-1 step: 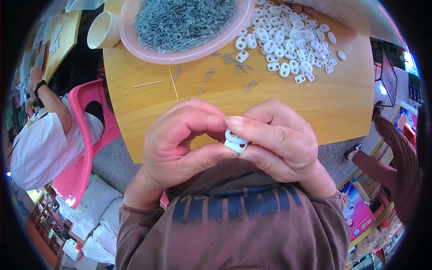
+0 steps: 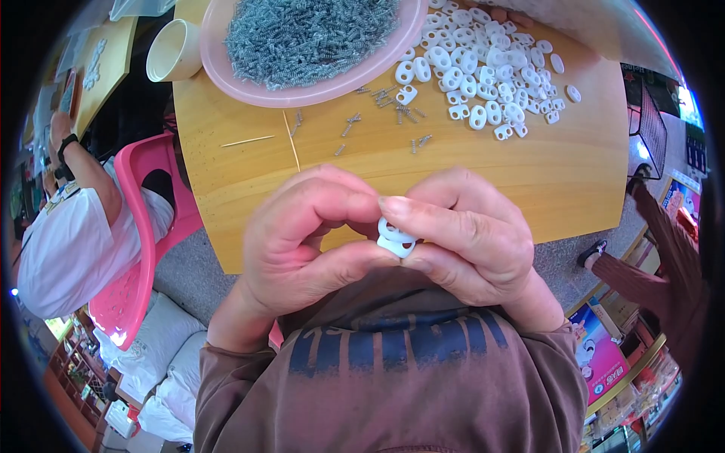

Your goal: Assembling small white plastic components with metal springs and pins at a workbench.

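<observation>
Bystander's brown-trousered legs (image 2: 638, 279) shifted at right edge, left hand (image 2: 298, 238) and right hand (image 2: 476, 238) unchanged, fingers pinching one white piece (image 2: 391, 246) mid-frame, looks unfinished, with loose white pieces (image 2: 477, 117) and springs (image 2: 313, 41) remaining up top on the counter (image 2: 544, 189).

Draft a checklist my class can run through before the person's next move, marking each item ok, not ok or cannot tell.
1. Left grip touching the small white part: ok.
2. Right grip pinching that part: ok.
3. Inside of that part visible: cannot tell; fingers partly cover it.
4. Pink basin stocked with springs: ok.
5. More white pieces on the table: ok.
6. Sticks cleared away: not ok; two lie there.
</observation>
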